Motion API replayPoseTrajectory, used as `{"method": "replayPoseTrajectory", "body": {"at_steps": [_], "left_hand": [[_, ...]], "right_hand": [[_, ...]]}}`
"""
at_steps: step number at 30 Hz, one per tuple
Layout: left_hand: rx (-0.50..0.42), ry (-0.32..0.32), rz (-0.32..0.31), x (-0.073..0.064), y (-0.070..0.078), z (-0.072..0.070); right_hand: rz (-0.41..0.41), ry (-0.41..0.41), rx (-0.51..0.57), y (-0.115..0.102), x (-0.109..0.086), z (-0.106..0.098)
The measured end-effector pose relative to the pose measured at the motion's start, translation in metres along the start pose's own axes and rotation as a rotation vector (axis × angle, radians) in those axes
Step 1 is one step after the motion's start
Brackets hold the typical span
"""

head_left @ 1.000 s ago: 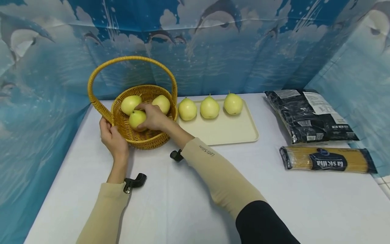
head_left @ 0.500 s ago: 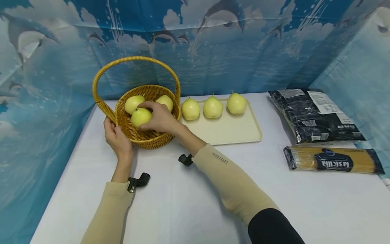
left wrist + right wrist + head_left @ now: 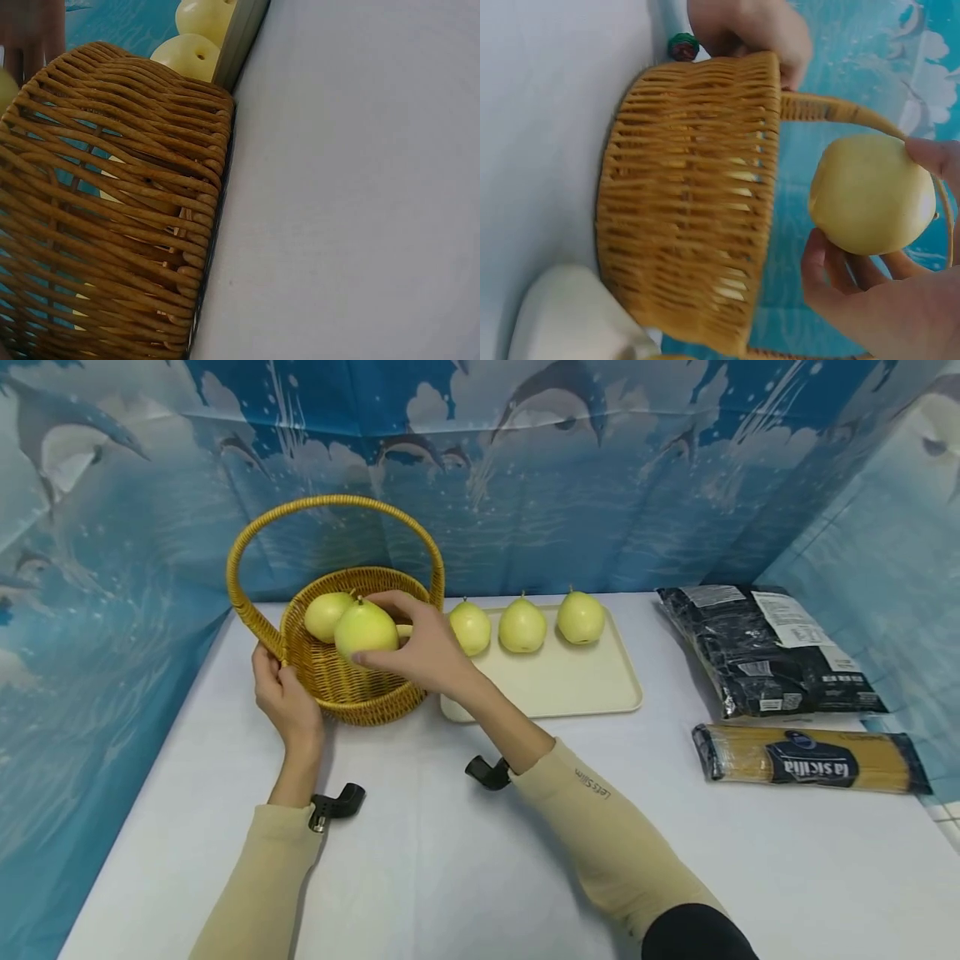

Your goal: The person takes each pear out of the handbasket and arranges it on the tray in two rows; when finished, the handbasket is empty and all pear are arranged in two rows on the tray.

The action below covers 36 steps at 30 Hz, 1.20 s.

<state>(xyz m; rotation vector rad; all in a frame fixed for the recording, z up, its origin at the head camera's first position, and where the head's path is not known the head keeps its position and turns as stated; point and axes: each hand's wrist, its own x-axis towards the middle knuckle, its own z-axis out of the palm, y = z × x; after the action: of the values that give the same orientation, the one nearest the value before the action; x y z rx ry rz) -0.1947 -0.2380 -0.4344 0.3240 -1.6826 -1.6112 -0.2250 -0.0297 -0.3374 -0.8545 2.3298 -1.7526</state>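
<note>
Gripping a smooth round pear (image 3: 365, 628), right hand (image 3: 429, 647) curved, left hand (image 3: 290, 703) holding woven wicker basket (image 3: 367, 706)

The basket (image 3: 378, 715) is ridged wicker; the pears (image 3: 364, 631) are smooth, the tray (image 3: 558, 685) smooth and plastic-like, the black bag (image 3: 772, 652) glossy plastic (the pasta packet (image 3: 813, 758) shines too), the table (image 3: 420, 877) matt.

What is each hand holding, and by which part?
The right hand holds a pear by its sides; the left hand grips the basket by its rim near the handle.
</note>
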Motion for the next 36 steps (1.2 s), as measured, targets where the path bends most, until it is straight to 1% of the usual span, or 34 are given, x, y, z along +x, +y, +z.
{"method": "replayPoseTrajectory", "body": {"at_steps": [5,11,13,18,21,23,26,30,36], "left_hand": [[-0.001,-0.003,0.002,0.001,0.0,-0.001],[-0.03,-0.013,-0.005,0.0,-0.001,0.0],[-0.039,-0.011,-0.002,-0.001,0.004,0.001],[-0.04,-0.009,-0.003,-0.008,0.023,0.005],[-0.028,-0.012,-0.011,-0.009,0.027,0.007],[-0.026,-0.014,-0.015,-0.009,0.026,0.007],[-0.03,-0.021,-0.004,-0.003,0.013,0.004],[-0.03,-0.029,0.011,0.003,-0.002,0.0],[-0.012,-0.025,0.012,0.003,-0.001,-0.003]], "right_hand": [[-0.007,0.018,-0.002,-0.002,-0.017,-0.016],[0.032,0.031,0.021,0.003,-0.036,-0.032],[0.043,0.036,0.041,0.005,-0.041,-0.036],[0.056,0.065,0.069,0.008,-0.053,-0.046],[0.079,0.083,0.064,0.011,-0.059,-0.051],[0.102,0.092,0.057,0.013,-0.061,-0.054],[0.131,0.103,0.047,0.015,-0.063,-0.057],[0.188,0.111,-0.005,0.017,-0.062,-0.063],[0.322,0.105,-0.072,0.023,-0.061,-0.072]]}}
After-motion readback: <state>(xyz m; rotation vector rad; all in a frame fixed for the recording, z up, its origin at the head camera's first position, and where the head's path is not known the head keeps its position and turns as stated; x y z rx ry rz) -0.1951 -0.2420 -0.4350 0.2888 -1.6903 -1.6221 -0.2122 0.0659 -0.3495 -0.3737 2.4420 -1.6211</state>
